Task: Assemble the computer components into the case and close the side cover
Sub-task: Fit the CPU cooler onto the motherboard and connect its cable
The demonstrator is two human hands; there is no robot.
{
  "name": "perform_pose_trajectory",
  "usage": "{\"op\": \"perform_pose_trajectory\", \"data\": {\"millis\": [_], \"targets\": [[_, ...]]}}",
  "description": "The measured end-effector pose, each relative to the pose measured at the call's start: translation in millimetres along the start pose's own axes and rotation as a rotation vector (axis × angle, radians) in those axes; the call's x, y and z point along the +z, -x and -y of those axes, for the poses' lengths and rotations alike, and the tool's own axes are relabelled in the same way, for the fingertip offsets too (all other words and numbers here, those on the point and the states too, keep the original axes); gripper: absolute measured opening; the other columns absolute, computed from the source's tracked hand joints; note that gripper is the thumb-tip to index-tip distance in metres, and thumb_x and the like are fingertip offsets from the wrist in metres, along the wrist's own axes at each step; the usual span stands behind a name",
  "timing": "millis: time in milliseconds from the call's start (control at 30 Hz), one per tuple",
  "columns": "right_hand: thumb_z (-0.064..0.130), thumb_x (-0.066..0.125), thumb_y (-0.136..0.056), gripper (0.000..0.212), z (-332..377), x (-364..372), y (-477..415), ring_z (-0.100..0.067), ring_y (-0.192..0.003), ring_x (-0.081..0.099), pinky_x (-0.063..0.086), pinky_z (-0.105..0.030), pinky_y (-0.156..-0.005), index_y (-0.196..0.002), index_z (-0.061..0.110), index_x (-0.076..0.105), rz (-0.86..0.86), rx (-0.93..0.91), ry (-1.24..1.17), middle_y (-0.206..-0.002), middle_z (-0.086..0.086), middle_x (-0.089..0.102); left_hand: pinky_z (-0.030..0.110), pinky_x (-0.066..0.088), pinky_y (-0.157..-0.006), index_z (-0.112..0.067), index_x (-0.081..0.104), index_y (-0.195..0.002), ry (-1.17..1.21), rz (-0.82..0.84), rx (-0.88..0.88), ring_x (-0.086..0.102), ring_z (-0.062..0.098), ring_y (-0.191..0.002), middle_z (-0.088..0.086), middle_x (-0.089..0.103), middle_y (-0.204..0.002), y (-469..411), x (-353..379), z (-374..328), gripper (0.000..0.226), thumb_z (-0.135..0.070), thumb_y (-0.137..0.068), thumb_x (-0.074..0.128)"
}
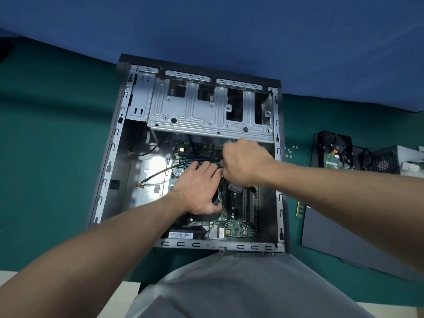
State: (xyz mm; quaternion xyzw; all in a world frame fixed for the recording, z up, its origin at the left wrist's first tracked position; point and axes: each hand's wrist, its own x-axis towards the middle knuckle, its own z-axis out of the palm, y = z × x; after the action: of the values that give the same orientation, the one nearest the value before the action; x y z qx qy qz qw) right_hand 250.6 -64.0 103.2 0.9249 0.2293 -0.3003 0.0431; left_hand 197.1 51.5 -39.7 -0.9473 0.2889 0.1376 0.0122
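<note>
The computer case (109,158) lies on its side on the green desk (57,157), open face up, so the motherboard (236,228) on its floor can be reached from above. Both hands are inside it, below the steel drive cage (206,111).

The left hand (197,187) lies flat over the board, fingers stretched toward a memory module (212,162) standing in its slot. It appears to be steadying or pressing down that end. The right hand (245,164) is curled into a loose fist at the module's other end. Its fingertips are hidden, so I cannot tell whether it pinches the module, works a latch or holds nothing. My reading is that the memory is being seated.

The remaining parts wait to the right, within easy reach: the dark side cover (344,244) lying flat, a second memory stick (300,210) just beside it, a hard drive (332,154), a power supply (390,159) and a few loose screws (290,151). A blue backdrop (229,31) rises behind the desk.
</note>
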Motion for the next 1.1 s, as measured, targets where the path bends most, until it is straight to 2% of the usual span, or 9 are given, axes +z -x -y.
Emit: {"op": "perform_pose_trajectory", "data": {"millis": [100,233,367,433,633,833,933,1000,1100], "targets": [[0.012,0.045,-0.096,0.017,-6,-11,-15,-0.021,-0.068,0.054,0.037,-0.023,-0.043,-0.083,0.002,0.051,0.192,0.290,-0.353,-0.073,-0.005,0.049,0.047,0.037,-0.098,-0.006,0.033,-0.132,0.005,-0.021,0.001,0.045,0.028,-0.111,0.014,0.048,-0.123,0,1,0,0.091,-0.077,-0.075,0.032],[0.014,0.047,-0.096,0.024,4,-6,10,-0.029,-0.076,0.053,0.035,-0.033,-0.053,-0.118,0.006,0.041,0.151,-0.189,0.299,-0.087,-0.009,0.051,0.047,0.034,-0.101,-0.010,0.044,-0.131,0.018,-0.023,0.004,0.044,0.027,-0.114,0.012,0.051,-0.124,0,3,0,0.088,-0.076,-0.074,0.035],[0.014,0.039,-0.096,0.018,6,4,23,-0.024,-0.061,0.043,0.034,-0.033,-0.052,-0.102,0.007,0.054,-0.068,-0.702,0.631,-0.085,-0.008,0.059,0.046,0.029,-0.103,-0.017,0.049,-0.131,0.108,-0.007,-0.014,0.040,0.023,-0.114,0.006,0.052,-0.124,1,4,-2,0.082,-0.075,-0.073,0.041],[0.017,0.045,-0.090,0.010,8,5,22,-0.028,-0.062,0.049,0.034,-0.034,-0.054,-0.091,0.009,0.052,-0.082,-0.582,0.424,-0.075,-0.009,0.055,0.047,0.029,-0.103,-0.016,0.052,-0.129,0.100,-0.003,-0.009,0.042,0.024,-0.114,0.008,0.053,-0.122,1,3,-1,0.082,-0.073,-0.072,0.040],[0.019,0.052,-0.084,0.016,12,1,-12,-0.034,-0.085,0.055,0.048,-0.036,-0.067,-0.073,0.011,0.043,-0.119,0.440,-0.495,-0.093,-0.012,0.052,0.048,0.038,-0.094,-0.006,0.049,-0.124,0.018,-0.011,-0.003,0.047,0.028,-0.109,0.014,0.053,-0.120,0,3,0,0.090,-0.077,-0.071,0.031],[0.016,0.042,-0.097,0.021,9,-1,16,-0.028,-0.079,0.057,0.033,-0.032,-0.053,-0.112,0.008,0.056,-0.029,-0.339,0.530,-0.110,-0.013,0.060,0.048,0.035,-0.101,-0.008,0.049,-0.128,0.030,-0.016,0.006,0.044,0.027,-0.115,0.013,0.052,-0.124,1,3,1,0.090,-0.078,-0.072,0.035],[0.012,0.037,-0.097,0.024,8,4,22,-0.024,-0.069,0.046,0.034,-0.033,-0.055,-0.097,0.011,0.060,-0.011,-0.548,0.675,-0.097,-0.009,0.062,0.045,0.034,-0.099,-0.012,0.051,-0.126,0.051,-0.028,-0.005,0.044,0.024,-0.110,0.008,0.053,-0.120,1,4,-1,0.084,-0.077,-0.074,0.040],[0.011,0.038,-0.095,0.022,12,7,21,-0.027,-0.071,0.053,0.037,-0.034,-0.057,-0.091,0.009,0.060,-0.011,-0.498,0.565,-0.089,-0.010,0.061,0.045,0.034,-0.100,-0.013,0.051,-0.127,0.058,-0.020,-0.012,0.044,0.024,-0.112,0.008,0.053,-0.120,1,3,0,0.084,-0.076,-0.073,0.038],[0.011,0.047,-0.092,0.020,12,3,5,-0.030,-0.074,0.055,0.044,-0.034,-0.061,-0.072,0.008,0.047,0.023,-0.009,-0.047,-0.081,-0.010,0.052,0.047,0.035,-0.099,-0.010,0.048,-0.126,0.023,-0.021,-0.002,0.046,0.027,-0.112,0.012,0.053,-0.120,1,2,1,0.087,-0.077,-0.072,0.034]]}}
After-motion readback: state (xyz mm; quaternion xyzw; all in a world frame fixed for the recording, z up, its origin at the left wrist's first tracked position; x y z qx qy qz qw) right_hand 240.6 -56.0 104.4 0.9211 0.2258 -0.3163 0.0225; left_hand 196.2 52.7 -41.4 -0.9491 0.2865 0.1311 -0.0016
